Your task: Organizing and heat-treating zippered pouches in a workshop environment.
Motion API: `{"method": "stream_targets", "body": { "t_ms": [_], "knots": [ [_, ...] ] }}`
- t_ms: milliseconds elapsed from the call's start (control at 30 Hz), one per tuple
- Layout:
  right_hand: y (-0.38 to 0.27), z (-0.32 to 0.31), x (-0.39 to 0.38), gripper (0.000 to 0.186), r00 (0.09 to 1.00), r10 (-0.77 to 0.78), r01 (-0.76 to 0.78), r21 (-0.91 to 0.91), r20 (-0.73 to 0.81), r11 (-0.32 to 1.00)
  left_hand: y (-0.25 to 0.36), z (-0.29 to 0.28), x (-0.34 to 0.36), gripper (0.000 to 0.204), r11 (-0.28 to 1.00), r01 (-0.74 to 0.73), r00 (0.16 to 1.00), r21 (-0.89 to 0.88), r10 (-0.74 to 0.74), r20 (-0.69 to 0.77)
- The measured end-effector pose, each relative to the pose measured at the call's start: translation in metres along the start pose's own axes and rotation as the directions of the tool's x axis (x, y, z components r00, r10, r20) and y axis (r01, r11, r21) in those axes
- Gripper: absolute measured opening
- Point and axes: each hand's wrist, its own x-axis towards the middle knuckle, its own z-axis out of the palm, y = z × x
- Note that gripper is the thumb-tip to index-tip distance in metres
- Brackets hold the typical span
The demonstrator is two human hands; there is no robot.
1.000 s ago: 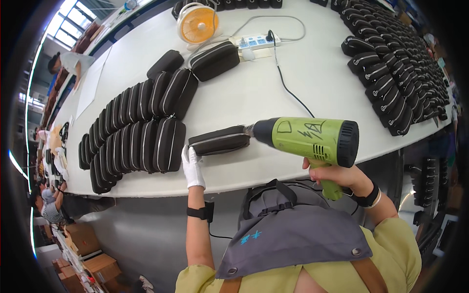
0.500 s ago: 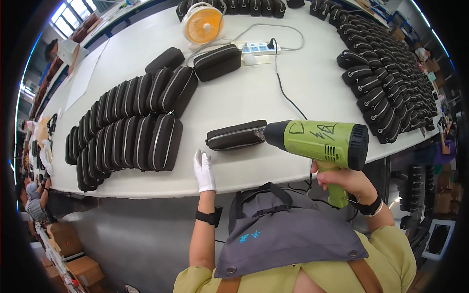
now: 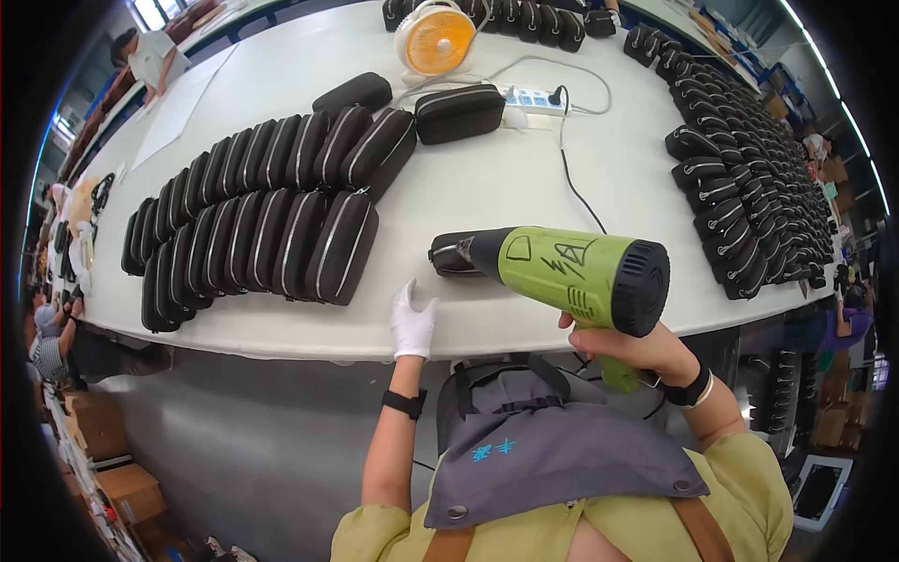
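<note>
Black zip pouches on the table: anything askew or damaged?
Two look askew: one pouch behind the left rows, and another pouch beside the power strip. Both lie turned crosswise, out of line with those rows. No damage is discernible.

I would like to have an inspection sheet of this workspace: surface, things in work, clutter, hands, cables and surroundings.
Surface: white table, bearing left rows of black pouches and right rows of black pouches.
Things in work: single black pouch, partly hidden by the green heat gun; contact cannot be told.
Clutter: orange-and-white fan, far side.
Left hand: white-gloved, open, holding nothing, near the single pouch.
Right hand: holds the heat gun.
Cables: black cord plugged into the power strip; grey cable looping beside it.
Surroundings: person upper left; cardboard boxes lower left.
</note>
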Motion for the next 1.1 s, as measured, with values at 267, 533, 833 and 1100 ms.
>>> {"method": "stream_targets", "body": {
  "t_ms": [267, 533, 833, 1100],
  "knots": [
    [-0.001, 0.002, -0.013, 0.031, 0.994, 0.009, -0.016, -0.063, -0.108, 0.998, 0.029, 0.02, 0.055, 0.095, 0.838, -0.327, 0.945, 0.436, 0.296, 0.139],
    [-0.002, 0.003, -0.038, 0.043, 0.963, -0.147, 0.135, -0.071, -0.224, 0.988, 0.07, 0.031, 0.053, 0.068, 0.978, -0.181, 0.947, -0.1, 0.2, 0.251],
    [-0.007, -0.006, -0.051, 0.04, 0.956, -0.201, 0.166, -0.171, -0.213, 0.971, 0.111, 0.034, 0.037, 0.069, 0.881, -0.456, 0.89, 0.128, 0.45, 0.079],
    [0.002, -0.02, -0.055, 0.041, 0.96, -0.165, 0.156, -0.058, -0.227, 0.986, 0.126, 0.041, 0.019, 0.066, 0.902, -0.405, 0.914, 0.148, 0.4, 0.062]
  ]
}}
